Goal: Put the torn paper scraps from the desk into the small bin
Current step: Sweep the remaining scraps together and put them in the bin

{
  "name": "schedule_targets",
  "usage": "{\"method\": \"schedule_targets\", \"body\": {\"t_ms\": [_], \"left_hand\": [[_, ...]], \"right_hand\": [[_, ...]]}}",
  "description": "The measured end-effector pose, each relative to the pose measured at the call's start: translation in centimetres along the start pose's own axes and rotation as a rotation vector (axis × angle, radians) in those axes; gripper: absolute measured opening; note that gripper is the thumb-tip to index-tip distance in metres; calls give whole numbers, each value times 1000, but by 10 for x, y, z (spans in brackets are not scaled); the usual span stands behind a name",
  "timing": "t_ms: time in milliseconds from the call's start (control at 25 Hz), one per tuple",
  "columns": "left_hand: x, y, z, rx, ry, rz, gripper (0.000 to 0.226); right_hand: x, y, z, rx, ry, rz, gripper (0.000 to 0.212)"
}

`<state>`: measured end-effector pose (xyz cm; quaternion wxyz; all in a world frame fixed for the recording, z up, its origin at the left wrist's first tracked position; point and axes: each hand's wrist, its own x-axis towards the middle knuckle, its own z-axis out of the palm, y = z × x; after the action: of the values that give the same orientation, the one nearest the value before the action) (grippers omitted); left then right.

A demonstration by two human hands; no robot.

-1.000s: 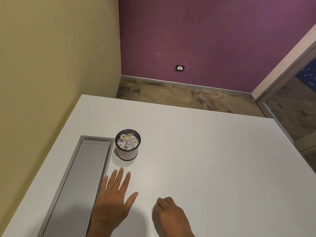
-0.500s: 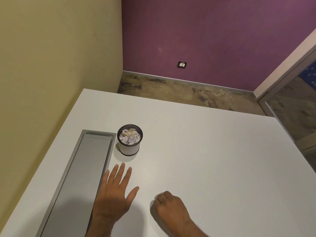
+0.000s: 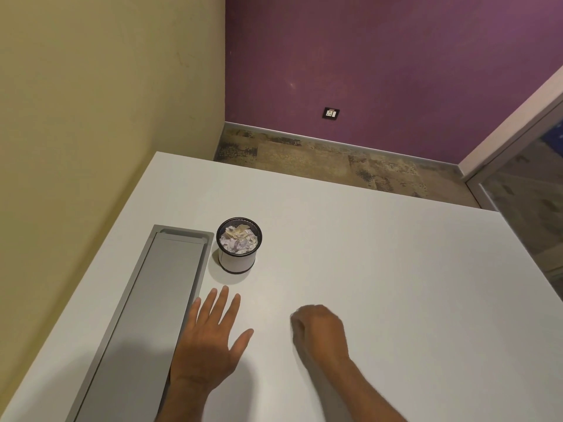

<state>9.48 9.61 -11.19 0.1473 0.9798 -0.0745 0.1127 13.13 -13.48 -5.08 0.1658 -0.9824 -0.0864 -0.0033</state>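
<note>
The small bin [image 3: 237, 263], a white cup with a black mesh rim, stands on the white desk [image 3: 380, 284] and holds crumpled paper scraps [image 3: 239, 240]. My left hand [image 3: 210, 339] lies flat on the desk just in front of the bin, fingers straight and spread. To its right, my right hand [image 3: 320, 333] rests on the desk with its fingers curled under into a loose fist. I see nothing held in it. No loose scraps show on the desk surface.
A long grey cable-tray lid [image 3: 146, 324] is set into the desk left of the bin, beside the yellow wall. The desk's far edge drops to a patterned floor [image 3: 335, 159] below a purple wall. A glass partition [image 3: 524, 190] stands at right.
The right hand has slid a little forward and its forearm has come further into view. The left hand stays flat in place. The view has shifted slightly.
</note>
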Motion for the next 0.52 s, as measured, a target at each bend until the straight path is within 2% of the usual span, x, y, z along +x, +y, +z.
{"method": "schedule_targets", "body": {"t_ms": [40, 160, 240, 280, 400, 480, 520], "left_hand": [[0, 0, 0, -4, -5, -4, 70], [1, 0, -1, -4, -23, -21, 70], [1, 1, -2, -6, -32, -27, 69], [1, 1, -2, -6, -36, -30, 69], [2, 1, -4, -5, -43, -36, 69], [2, 2, -5, -6, -36, -34, 68], [2, 2, -5, -7, -28, -31, 67]], "right_hand": [[10, 2, -5, 218, 26, 197, 12], [45, 10, -27, 1114, 149, 785, 14], [66, 9, -48, 1540, 145, 898, 19], [78, 4, -58, 1649, 127, 890, 17], [109, -36, -84, 1646, 4, 690, 14], [129, -70, -94, 1412, -43, 470, 18], [137, -85, -95, 1196, -54, 339, 18]]}}
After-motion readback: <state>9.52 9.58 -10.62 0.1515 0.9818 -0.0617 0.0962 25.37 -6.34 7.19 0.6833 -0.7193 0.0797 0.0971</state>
